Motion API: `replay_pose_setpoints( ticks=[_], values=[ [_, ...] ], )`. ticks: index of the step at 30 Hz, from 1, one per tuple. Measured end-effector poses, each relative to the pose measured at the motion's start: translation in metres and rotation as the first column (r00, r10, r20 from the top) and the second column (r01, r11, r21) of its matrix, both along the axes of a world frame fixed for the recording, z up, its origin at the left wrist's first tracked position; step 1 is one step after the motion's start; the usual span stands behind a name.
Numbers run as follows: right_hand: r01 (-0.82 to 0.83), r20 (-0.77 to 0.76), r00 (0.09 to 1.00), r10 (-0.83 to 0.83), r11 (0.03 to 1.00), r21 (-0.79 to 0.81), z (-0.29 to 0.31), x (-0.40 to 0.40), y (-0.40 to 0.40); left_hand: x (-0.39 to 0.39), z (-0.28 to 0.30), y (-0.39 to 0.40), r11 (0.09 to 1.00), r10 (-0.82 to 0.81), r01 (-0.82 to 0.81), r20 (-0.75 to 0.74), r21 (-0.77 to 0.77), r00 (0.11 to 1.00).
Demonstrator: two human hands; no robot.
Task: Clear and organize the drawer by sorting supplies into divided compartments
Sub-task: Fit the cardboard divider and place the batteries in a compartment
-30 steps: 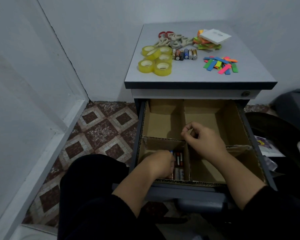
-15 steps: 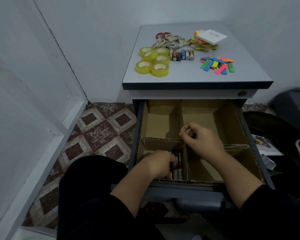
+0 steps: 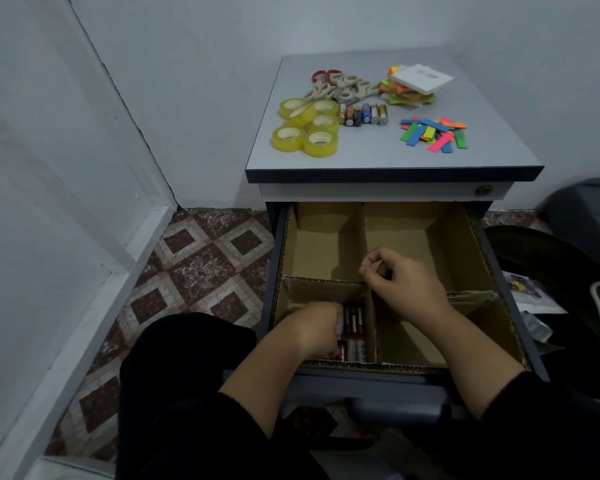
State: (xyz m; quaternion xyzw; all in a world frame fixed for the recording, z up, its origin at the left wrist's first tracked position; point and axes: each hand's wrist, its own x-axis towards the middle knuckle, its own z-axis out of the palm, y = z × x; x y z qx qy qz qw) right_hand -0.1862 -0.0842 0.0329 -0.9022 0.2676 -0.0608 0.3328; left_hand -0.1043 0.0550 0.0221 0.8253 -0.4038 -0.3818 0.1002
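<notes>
The open drawer (image 3: 499,306) holds a cardboard divider (image 3: 326,282) that makes several compartments. My left hand (image 3: 314,329) reaches into the near-left compartment, fingers curled down on a battery; a blue end shows at its fingertips. More batteries (image 3: 355,341) lie in two rows beside it. My right hand (image 3: 406,285) rests over the divider's crossing, with thumb and forefinger curled and pinching the cardboard's top edge. On the cabinet top (image 3: 378,154) lie tape rolls (image 3: 307,128), a row of batteries (image 3: 362,114), scissors (image 3: 340,86), sticky notes (image 3: 413,86) and coloured strips (image 3: 433,133).
The two far compartments (image 3: 326,251) and the near-right one (image 3: 409,337) show only bare cardboard. White walls stand left and behind, with patterned tile floor (image 3: 201,271) between. A dark bag and a bin (image 3: 586,271) sit to the right of the drawer. My black-clad knees are below.
Both hands stay almost where they were; my left hand has shifted slightly among the batteries in the near-left compartment.
</notes>
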Motion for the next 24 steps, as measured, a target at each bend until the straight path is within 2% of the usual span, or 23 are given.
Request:
replay_pose_setpoints(
  ticks=[2, 5, 8, 10, 14, 16, 20, 22, 24],
  values=[
    [-0.003, 0.007, 1.000, 0.003, 1.000, 0.004, -0.001, 0.000, 0.000, 0.002, -0.002, 0.000, 0.999, 0.040, -0.040, -0.021, -0.003, 0.999],
    [-0.001, 0.031, 1.000, 0.001, 1.000, 0.012, -0.003, -0.001, 0.000, 0.003, -0.003, 0.000, 0.993, 0.108, -0.113, -0.126, -0.032, 0.986],
    [0.004, 0.104, 0.994, -0.009, 0.999, 0.051, -0.002, -0.002, -0.001, 0.003, -0.004, 0.003, 0.965, 0.184, -0.216, -0.209, -0.145, 0.960],
    [0.014, 0.182, 0.983, -0.026, 0.997, 0.070, 0.003, -0.002, -0.002, 0.004, 0.001, 0.003, 0.935, 0.227, -0.273, -0.213, -0.225, 0.950],
    [0.056, 0.307, 0.952, -0.013, 0.990, -0.131, 0.020, 0.004, -0.007, 0.009, 0.024, -0.001, 0.839, 0.303, -0.362, -0.205, -0.407, 0.931],
    [0.103, 0.381, 0.924, -0.013, 0.971, -0.217, 0.031, 0.011, -0.013, 0.014, 0.042, -0.007, 0.769, 0.327, -0.356, -0.152, -0.530, 0.933],
    [0.249, 0.469, 0.882, -0.036, 0.881, -0.402, 0.059, 0.042, -0.038, 0.034, 0.079, -0.042, 0.597, 0.429, -0.232, 0.062, -0.768, 0.901],
    [0.308, 0.437, 0.896, -0.075, 0.815, -0.491, 0.072, 0.064, -0.054, 0.045, 0.095, -0.069, 0.571, 0.462, -0.152, 0.163, -0.807, 0.872],
    [0.310, 0.366, 0.924, -0.109, 0.773, -0.553, 0.081, 0.083, -0.070, 0.056, 0.104, -0.098, 0.595, 0.459, -0.081, 0.255, -0.800, 0.851]
  ],
)
